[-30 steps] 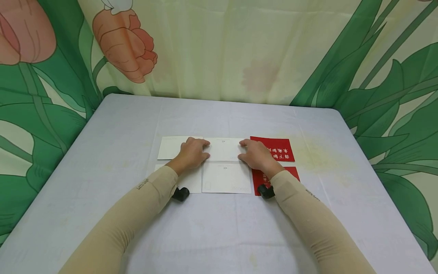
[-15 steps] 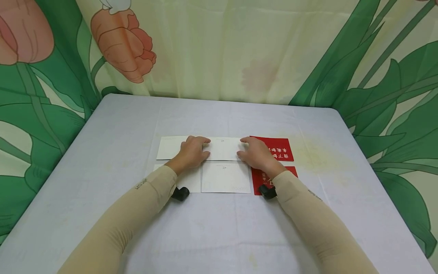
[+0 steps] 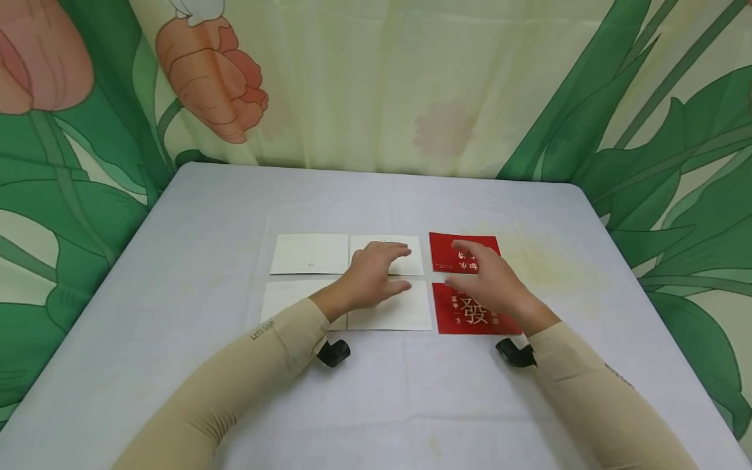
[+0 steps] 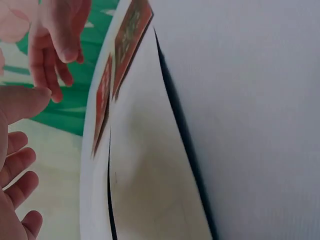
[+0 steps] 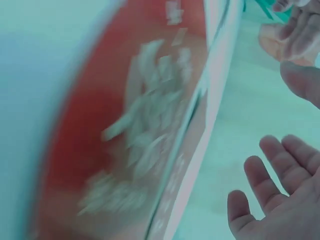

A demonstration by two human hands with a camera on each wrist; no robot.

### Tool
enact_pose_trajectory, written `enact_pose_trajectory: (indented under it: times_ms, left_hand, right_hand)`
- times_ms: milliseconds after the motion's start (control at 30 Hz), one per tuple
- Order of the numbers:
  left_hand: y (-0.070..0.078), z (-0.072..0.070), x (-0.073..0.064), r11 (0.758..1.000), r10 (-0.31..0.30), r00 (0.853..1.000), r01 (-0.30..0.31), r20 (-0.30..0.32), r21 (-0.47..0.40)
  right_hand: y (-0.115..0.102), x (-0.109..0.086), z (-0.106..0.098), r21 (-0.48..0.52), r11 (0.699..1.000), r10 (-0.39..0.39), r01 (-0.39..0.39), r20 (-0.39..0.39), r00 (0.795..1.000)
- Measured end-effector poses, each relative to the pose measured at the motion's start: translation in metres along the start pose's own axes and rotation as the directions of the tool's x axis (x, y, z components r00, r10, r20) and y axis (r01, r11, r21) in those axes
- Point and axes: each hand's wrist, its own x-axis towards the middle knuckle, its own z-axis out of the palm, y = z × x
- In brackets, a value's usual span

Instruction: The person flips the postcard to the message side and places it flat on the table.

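Six-part rows of cards lie flat on the table: white cards at left and middle, red cards at right. My left hand (image 3: 371, 274) is over the middle white cards, fingers and thumb spread apart, holding nothing. It partly covers the back middle white card (image 3: 409, 263) and the front middle white card (image 3: 393, 314). My right hand (image 3: 493, 277) hovers over the red cards, fingers relaxed and nothing in its grasp. Under it lie the back red card (image 3: 442, 251) and the front red card (image 3: 470, 318), which bears a large gold character. Both palms face each other in the right wrist view.
The back left white card (image 3: 311, 254) lies beside the middle one, and the front left white card (image 3: 288, 297) is partly under my left arm. A white cloth covers the table (image 3: 352, 405). Behind it hangs a flowered curtain (image 3: 364, 85).
Both hands have come off the back middle white card and moved right and nearer to me. The right hand has shifted over the red cards, the left hand over the middle white ones.
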Motion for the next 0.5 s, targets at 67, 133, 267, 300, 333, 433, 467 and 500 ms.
enact_pose_trajectory:
  times_ms: [67,133,267,300,333,433,467,500]
  left_hand:
    - [0.008,0.004,0.000,1.000,0.016,1.000,-0.016,0.013,0.002]
    - [0.016,0.009,0.001,1.000,0.018,1.000,-0.018,0.023,0.004]
    - [0.026,0.021,0.005,1.000,0.002,0.999,-0.002,0.035,0.001]
    - [0.027,0.023,0.006,1.000,0.001,0.999,-0.001,0.036,0.005]
    - [0.029,0.026,0.007,1.000,0.001,0.999,-0.002,0.041,0.014]
    - [0.031,0.035,0.008,0.999,0.012,0.998,-0.015,0.057,0.051]
    - [0.032,0.038,0.008,0.998,0.015,0.998,-0.019,0.064,0.068]
    - [0.033,0.040,0.008,0.996,0.017,0.997,-0.023,0.070,0.084]
  right_hand:
    - [0.006,-0.010,-0.001,-0.017,1.000,-0.014,0.014,0.011,1.000]
    - [0.011,-0.021,-0.003,-0.032,0.999,-0.032,0.032,0.024,0.999]
    - [0.017,-0.041,-0.006,-0.054,0.997,-0.049,0.051,0.041,0.998]
    - [0.019,-0.046,-0.006,-0.054,0.997,-0.047,0.050,0.043,0.998]
    - [0.020,-0.050,-0.007,-0.052,0.997,-0.047,0.049,0.045,0.998]
    - [0.027,-0.058,-0.010,-0.060,0.997,-0.042,0.045,0.052,0.998]
    - [0.030,-0.060,-0.010,-0.069,0.997,-0.040,0.044,0.055,0.998]
    - [0.033,-0.062,-0.010,-0.078,0.996,-0.036,0.041,0.058,0.998]
